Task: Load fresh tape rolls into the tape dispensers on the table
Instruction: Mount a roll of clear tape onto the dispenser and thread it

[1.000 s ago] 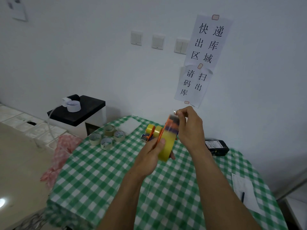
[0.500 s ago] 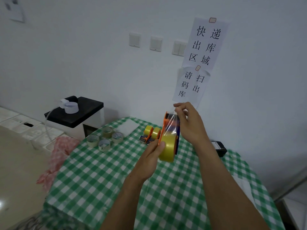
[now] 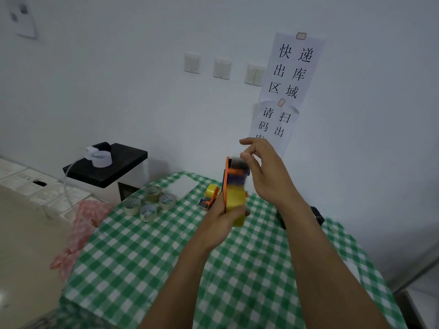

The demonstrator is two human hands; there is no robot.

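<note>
The table [image 3: 142,269], spread with a green-and-white checked cloth, fills the lower part of what I see. Both my bare forearms reach over it toward 12 o'clock and meet above its far half. On the wall at 1 o'clock hang two paper signs [image 3: 293,67], one below the other. Off the table's edge at 10 o'clock stands a black-topped stand [image 3: 114,167].

My left hand [image 3: 222,216] comes up from 6 o'clock with the wrist straight. Its fingers and thumb are wrapped round the lower part of the tape dispenser [image 3: 234,173], holding it upright in the air above the cloth. The yellow tape roll [image 3: 235,198] sits in the dispenser's orange frame, just above my knuckles.

My right hand [image 3: 266,176] comes in from 5 o'clock, wrist bent, back of the hand toward me, fingers loosely curled. The thumb tip is at the dispenser's top edge and the forefinger is raised just above it. The blur there keeps me from telling whether they pinch anything. So the hands are close together, one at each end of the dispenser.

A second dispenser [image 3: 210,197], also with a yellow roll, lies on the cloth just behind my left hand. Four small rolls [image 3: 167,201] are clustered at the table's 11 o'clock.
</note>
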